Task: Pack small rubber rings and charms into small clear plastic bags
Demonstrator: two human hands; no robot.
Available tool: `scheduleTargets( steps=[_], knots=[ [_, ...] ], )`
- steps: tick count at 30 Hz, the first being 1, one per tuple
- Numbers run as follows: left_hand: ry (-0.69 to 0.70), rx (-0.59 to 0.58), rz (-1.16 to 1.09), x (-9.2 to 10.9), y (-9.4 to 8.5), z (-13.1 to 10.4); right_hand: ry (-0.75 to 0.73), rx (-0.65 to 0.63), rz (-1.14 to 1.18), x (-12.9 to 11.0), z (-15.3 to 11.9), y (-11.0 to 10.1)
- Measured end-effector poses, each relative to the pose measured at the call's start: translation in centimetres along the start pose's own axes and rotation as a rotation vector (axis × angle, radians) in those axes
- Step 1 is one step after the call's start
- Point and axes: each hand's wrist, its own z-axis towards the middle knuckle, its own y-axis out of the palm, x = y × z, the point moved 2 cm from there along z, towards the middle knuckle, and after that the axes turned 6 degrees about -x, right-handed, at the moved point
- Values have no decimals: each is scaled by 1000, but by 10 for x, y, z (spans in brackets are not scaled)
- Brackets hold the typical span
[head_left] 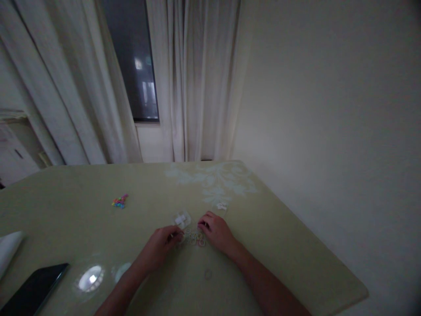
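Several small pale rings (196,237), some pinkish, lie in a loose pile on the table between my hands. My left hand (164,242) is at the pile's left edge, its fingers curled and pinched together. A ring appears at its fingertips, but whether it is gripped is unclear. On the right side of the pile, my right hand (215,229) is closed in a pinch, with a tiny whitish bit showing at the fingers, too small to name. A clear plastic case (182,218) with white pieces stands just beyond the pile. One separate ring (208,274) lies nearer to me.
The pale green table (279,263) has a glossy top reflecting a lamp. A cluster of colourful small pieces (119,201) lies farther left. A small white item (221,206) is beyond my right hand. At left are a dark flat device (34,289) and a white object (9,250).
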Motion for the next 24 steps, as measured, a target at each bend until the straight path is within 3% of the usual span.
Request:
scheduleTargets(
  steps=[5, 11, 16, 24],
  knots=[
    [-31, -31, -34, -4, -9, -2, 14, -2, -24, -2, -1, -1],
    [-20, -60, -125, -11, -10, -3, -160, -79, 25, -9, -8, -1],
    [10, -29, -182, -14, -14, -3, -163, -120, -12, -7, -8, 3],
    [64, 29, -350, -9, -6, 0, -138, 14, 233, -9, -4, -1]
  ],
)
